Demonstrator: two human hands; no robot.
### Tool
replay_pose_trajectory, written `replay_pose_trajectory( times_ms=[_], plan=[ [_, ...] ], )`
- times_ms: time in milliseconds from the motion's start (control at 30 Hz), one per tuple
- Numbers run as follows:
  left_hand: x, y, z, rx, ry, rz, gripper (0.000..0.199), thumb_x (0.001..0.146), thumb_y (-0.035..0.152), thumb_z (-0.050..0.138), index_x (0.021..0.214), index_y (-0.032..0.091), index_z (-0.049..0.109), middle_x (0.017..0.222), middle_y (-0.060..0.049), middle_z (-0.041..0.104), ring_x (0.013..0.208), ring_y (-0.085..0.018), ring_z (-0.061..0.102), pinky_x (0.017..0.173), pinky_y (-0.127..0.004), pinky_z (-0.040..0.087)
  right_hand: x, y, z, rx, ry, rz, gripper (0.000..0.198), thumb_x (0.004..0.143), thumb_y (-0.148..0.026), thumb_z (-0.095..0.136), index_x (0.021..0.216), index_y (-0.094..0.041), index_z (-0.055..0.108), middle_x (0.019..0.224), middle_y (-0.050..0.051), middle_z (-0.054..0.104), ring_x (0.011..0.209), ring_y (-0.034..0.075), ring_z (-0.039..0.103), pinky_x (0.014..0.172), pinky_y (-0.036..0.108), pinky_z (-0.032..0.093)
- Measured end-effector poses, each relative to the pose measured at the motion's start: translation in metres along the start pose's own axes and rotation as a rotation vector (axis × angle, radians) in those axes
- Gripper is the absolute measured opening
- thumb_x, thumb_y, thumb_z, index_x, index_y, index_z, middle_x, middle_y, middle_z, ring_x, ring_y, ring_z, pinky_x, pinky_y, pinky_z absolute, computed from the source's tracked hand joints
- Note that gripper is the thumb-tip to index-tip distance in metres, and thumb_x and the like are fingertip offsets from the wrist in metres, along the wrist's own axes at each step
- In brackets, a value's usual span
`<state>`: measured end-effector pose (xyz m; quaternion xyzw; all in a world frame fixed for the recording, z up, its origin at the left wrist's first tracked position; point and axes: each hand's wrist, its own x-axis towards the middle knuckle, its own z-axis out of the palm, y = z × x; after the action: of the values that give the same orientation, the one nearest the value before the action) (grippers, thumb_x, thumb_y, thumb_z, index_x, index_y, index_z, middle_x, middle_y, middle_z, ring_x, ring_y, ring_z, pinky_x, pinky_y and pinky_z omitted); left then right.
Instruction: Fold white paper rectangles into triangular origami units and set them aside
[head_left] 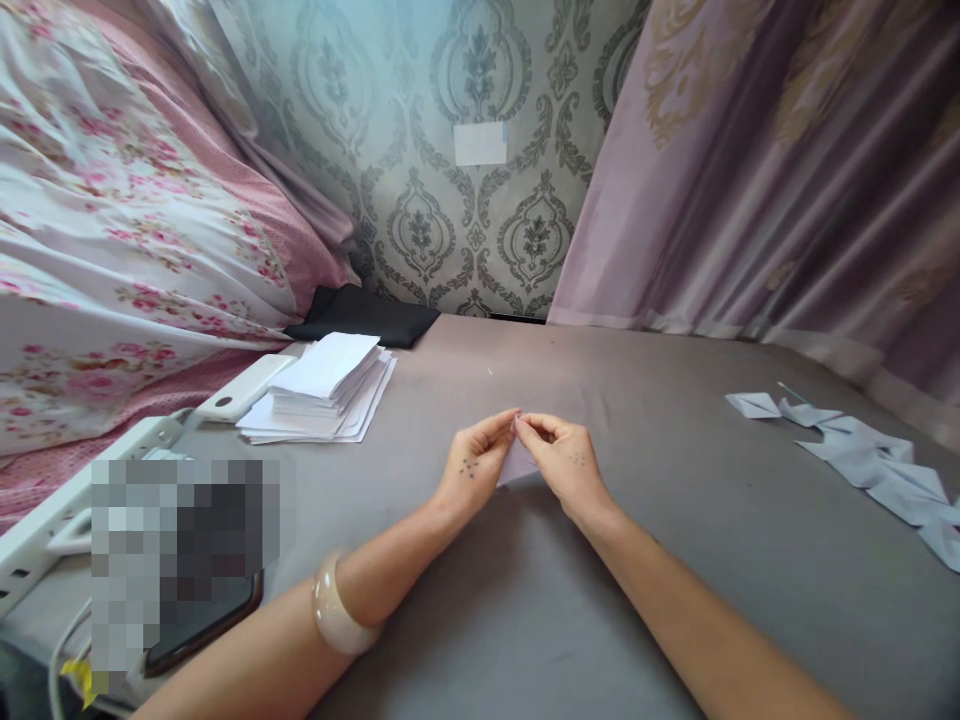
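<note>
Between my two hands is a small piece of pale paper (517, 468), pinched at its upper edge and partly hidden behind my fingers. My left hand (474, 456) grips it from the left, thumb and fingers closed, with a pale bangle (334, 608) on that forearm. From the right, my right hand (568, 463) pinches the same paper, its fingertips meeting those of the left. Both hands are over the middle of the grey table (465, 620). How the paper is folded cannot be made out.
A stack of white paper (322, 390) lies at the left beside a white flat device (244, 388). Several folded paper pieces (877, 450) lie at the right. A power strip (90, 490) and phone (210, 620) are near left. A black cloth-like item (360, 315) lies behind.
</note>
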<state>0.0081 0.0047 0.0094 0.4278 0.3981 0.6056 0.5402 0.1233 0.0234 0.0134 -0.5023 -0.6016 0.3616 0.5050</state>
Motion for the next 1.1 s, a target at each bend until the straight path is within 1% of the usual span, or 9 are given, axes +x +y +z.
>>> replay_pose_trajectory(
  times_ms=[133,200,267,367,467,633,733,933,1100],
  plan=[
    [-0.002,0.003,0.0,-0.032,-0.018,-0.06,0.028,0.071,0.024,0.072,0.098,0.016,0.07,0.086,-0.007,0.074,0.079,-0.016,0.066,0.078,-0.027,0.048,0.001,0.0,-0.001,0.001,0.008,0.008,0.024,0.076,-0.036,0.057,0.077,-0.016,0.071,0.08,0.006,0.07,0.075,0.019,0.063,0.066,0.03,0.049],
    [-0.003,0.005,-0.001,-0.006,-0.012,-0.101,0.025,0.07,0.028,0.072,0.091,0.015,0.07,0.079,-0.007,0.073,0.07,-0.014,0.064,0.07,-0.025,0.047,0.001,0.0,-0.002,-0.025,0.019,-0.024,0.024,0.077,-0.036,0.057,0.078,-0.016,0.071,0.081,0.007,0.07,0.074,0.019,0.063,0.068,0.03,0.049],
    [-0.002,0.005,-0.003,0.012,0.002,-0.129,0.022,0.069,0.028,0.073,0.085,0.013,0.071,0.075,-0.006,0.071,0.066,-0.014,0.062,0.067,-0.024,0.046,0.001,0.0,-0.002,-0.058,0.016,-0.057,0.024,0.078,-0.036,0.057,0.079,-0.017,0.071,0.082,0.007,0.07,0.074,0.018,0.063,0.071,0.032,0.049],
    [-0.001,0.004,-0.004,-0.004,0.018,-0.148,0.023,0.068,0.029,0.073,0.085,0.013,0.072,0.073,-0.006,0.071,0.065,-0.014,0.062,0.067,-0.025,0.046,0.001,0.001,-0.002,-0.084,-0.004,-0.059,0.025,0.078,-0.037,0.058,0.081,-0.017,0.072,0.085,0.008,0.07,0.076,0.019,0.063,0.073,0.033,0.049],
    [0.0,0.003,-0.003,-0.024,0.011,-0.146,0.024,0.067,0.029,0.074,0.084,0.013,0.072,0.073,-0.006,0.071,0.066,-0.014,0.062,0.067,-0.025,0.046,0.002,0.003,-0.002,-0.076,-0.031,-0.019,0.028,0.076,-0.04,0.059,0.081,-0.016,0.073,0.086,0.009,0.071,0.076,0.02,0.063,0.074,0.034,0.049],
    [-0.001,0.006,-0.003,-0.03,-0.009,-0.16,0.025,0.067,0.029,0.074,0.085,0.013,0.073,0.076,-0.007,0.072,0.068,-0.014,0.063,0.068,-0.025,0.047,0.004,0.005,-0.003,-0.096,-0.048,0.045,0.033,0.077,-0.044,0.057,0.077,-0.015,0.073,0.077,0.009,0.071,0.073,0.021,0.063,0.064,0.032,0.047],
    [0.0,0.007,-0.004,-0.057,-0.017,-0.197,0.027,0.066,0.031,0.075,0.085,0.012,0.072,0.077,-0.007,0.071,0.07,-0.016,0.063,0.072,-0.028,0.049,0.004,0.006,-0.003,-0.119,-0.062,0.026,0.032,0.077,-0.043,0.056,0.076,-0.016,0.073,0.077,0.008,0.07,0.073,0.021,0.063,0.063,0.031,0.047],
    [0.003,0.008,-0.007,-0.109,0.017,-0.259,0.032,0.062,0.038,0.078,0.079,0.011,0.071,0.075,-0.007,0.069,0.068,-0.016,0.063,0.071,-0.031,0.049,0.001,0.003,-0.004,-0.243,-0.125,-0.044,0.03,0.082,-0.037,0.05,0.078,-0.016,0.071,0.084,0.009,0.067,0.079,0.02,0.063,0.074,0.033,0.046],
    [0.004,0.009,-0.008,-0.13,0.058,-0.22,0.027,0.06,0.034,0.079,0.075,0.013,0.072,0.074,-0.006,0.068,0.07,-0.015,0.061,0.072,-0.03,0.047,0.0,-0.006,-0.005,-0.276,-0.169,-0.06,0.026,0.082,-0.031,0.048,0.086,-0.015,0.069,0.092,0.01,0.067,0.082,0.019,0.062,0.077,0.032,0.046]
  ],
)
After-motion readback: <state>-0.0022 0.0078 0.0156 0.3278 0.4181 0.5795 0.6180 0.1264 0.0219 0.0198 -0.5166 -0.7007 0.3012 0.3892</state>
